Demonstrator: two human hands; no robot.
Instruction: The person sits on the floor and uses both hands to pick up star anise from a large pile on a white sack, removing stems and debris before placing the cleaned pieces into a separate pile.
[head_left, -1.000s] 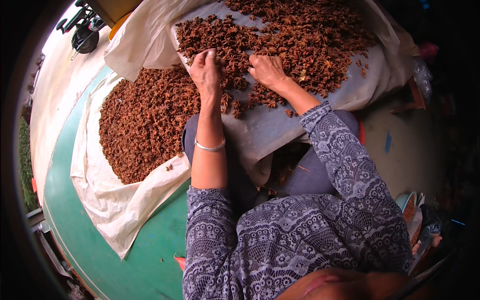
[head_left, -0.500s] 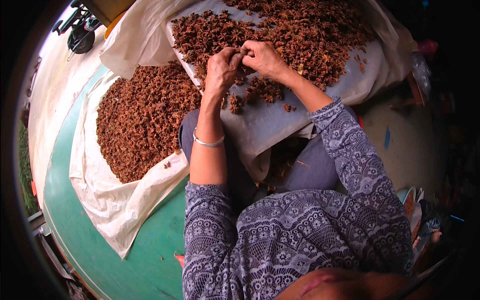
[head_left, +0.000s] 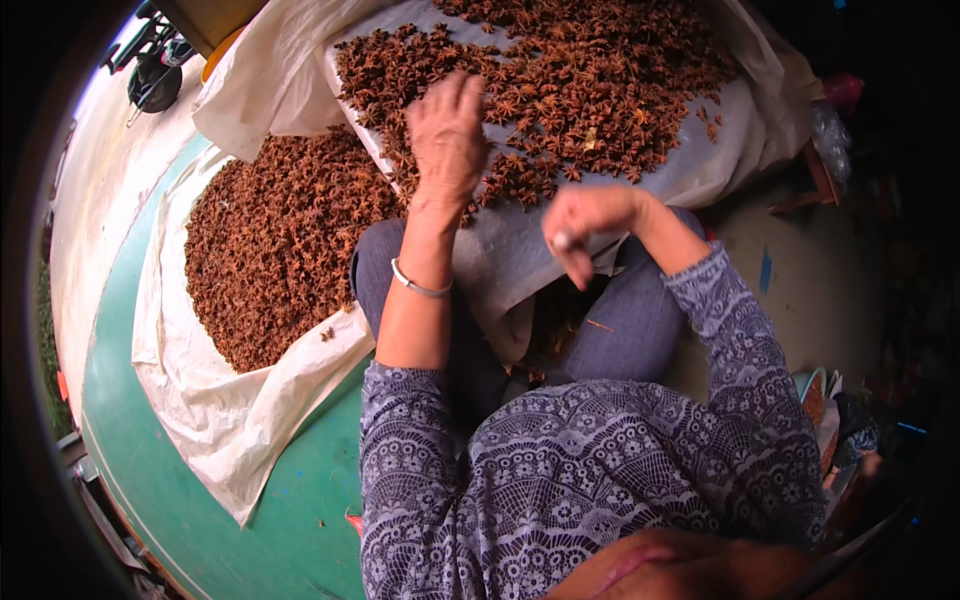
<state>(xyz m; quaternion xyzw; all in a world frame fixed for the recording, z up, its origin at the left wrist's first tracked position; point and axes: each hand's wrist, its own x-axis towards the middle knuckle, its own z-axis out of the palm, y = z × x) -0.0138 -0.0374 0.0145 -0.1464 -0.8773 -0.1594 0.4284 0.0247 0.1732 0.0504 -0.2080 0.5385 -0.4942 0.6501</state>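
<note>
Star anise pods lie spread across the table, thickest toward its far side and thinning toward its near edge. The left hand is over the left part of the table's pods, its grip loose with the fingers extended; the palm is hidden, so contact with the pods cannot be told. The right hand is over the table's near edge, blurred, and I cannot tell whether its grip is closed on anything.

Left of the table, a white sheet holds a large heap of star anise. Right of the table and nearer the person, a round pale-rimmed container holds something brown.

A pale cloth bunches up along the table's left side, rising between it and the far part of the heap. A clear plastic bag sits just beside the table's right side.

Plastic sheeting drapes off the table's near edge toward the person's knees. Green floor stretches out left of the table, past the white sheet.
</note>
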